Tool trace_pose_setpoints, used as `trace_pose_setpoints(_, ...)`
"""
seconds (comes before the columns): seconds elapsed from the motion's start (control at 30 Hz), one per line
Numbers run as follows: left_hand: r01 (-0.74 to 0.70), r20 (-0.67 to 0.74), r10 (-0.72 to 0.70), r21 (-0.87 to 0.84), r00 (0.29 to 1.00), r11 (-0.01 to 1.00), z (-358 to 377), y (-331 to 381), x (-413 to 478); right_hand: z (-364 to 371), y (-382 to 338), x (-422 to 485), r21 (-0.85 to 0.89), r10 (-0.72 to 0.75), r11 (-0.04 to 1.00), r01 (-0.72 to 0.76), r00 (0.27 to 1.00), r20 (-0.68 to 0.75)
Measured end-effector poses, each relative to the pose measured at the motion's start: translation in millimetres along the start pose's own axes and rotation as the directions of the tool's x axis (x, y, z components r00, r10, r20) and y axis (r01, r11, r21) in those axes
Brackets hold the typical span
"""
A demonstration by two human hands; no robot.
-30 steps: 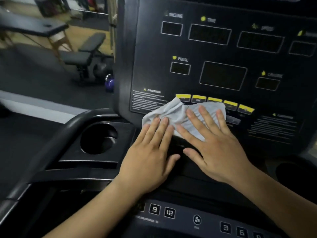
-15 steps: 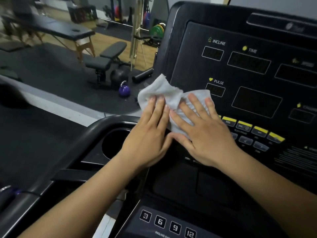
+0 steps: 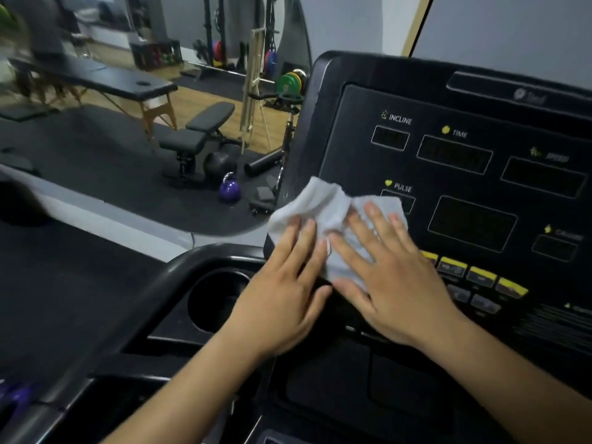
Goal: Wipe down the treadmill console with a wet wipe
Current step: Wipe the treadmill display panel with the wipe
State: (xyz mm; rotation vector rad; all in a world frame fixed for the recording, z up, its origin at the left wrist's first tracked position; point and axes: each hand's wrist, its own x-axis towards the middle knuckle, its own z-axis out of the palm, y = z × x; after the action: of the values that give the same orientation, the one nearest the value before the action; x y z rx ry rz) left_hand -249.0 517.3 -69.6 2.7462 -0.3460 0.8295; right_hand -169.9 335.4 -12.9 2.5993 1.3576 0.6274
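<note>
Here, the left hand [image 3: 282, 302] and right hand [image 3: 400, 283] are pressing the wet wipe [image 3: 323, 203] flat, fingers extended and spread, against the console [image 3: 480, 219] lower-left corner.

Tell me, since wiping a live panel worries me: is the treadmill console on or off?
Apparently off: the treadmill console shows only dark display windows, though blur could hide faint digits.

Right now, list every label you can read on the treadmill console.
"INCLINE", console, upper left.
"TIME", right of it.
"PULSE", just above the wipe.
The labels further right, the logo on top and the yellow buttons are too blurred to read.
</note>
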Motion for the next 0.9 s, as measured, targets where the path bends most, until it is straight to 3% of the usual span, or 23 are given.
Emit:
trace_pose_setpoints(0.1, -0.022, -0.037, 0.024, 0.039, 0.999, 0.999, -11, -7, 40, -10, 17, 16, -0.017, 0.018, 1.0, -0.019, 0.999, -0.048)
trace_pose_setpoints(0.3, 0.015, -0.182, -0.008, 0.04, 0.983, 0.999, -55, -13, 162, -66, 64, 85, 0.0, 0.247, 0.968, -0.249, 0.96, -0.131)
trace_pose_setpoints(0.57, 0.054, -0.129, -0.044, 0.071, 0.991, 0.996, -29, 26, 76, -17, 38, 8, 0.014, 0.161, 0.987, -0.16, 0.985, -0.067)
trace_pose_setpoints(0.63, 0.074, -0.199, -0.057, 0.081, 0.978, 0.994, -34, 26, 94, -22, 49, 13, -0.005, 0.143, 0.99, -0.144, 0.987, -0.078)
trace_pose_setpoints(0.8, -0.019, -0.309, 0.078, 0.191, 0.948, 0.981, -49, 19, 176, -65, 89, 59, -0.007, 0.287, 0.957, -0.291, 0.946, -0.149)
trace_pose_setpoints(0.9, 0.004, -0.227, 0.055, 0.252, 0.972, 0.968, -33, 25, 180, -62, 93, 49, -0.016, 0.29, 0.955, -0.296, 0.943, -0.163)
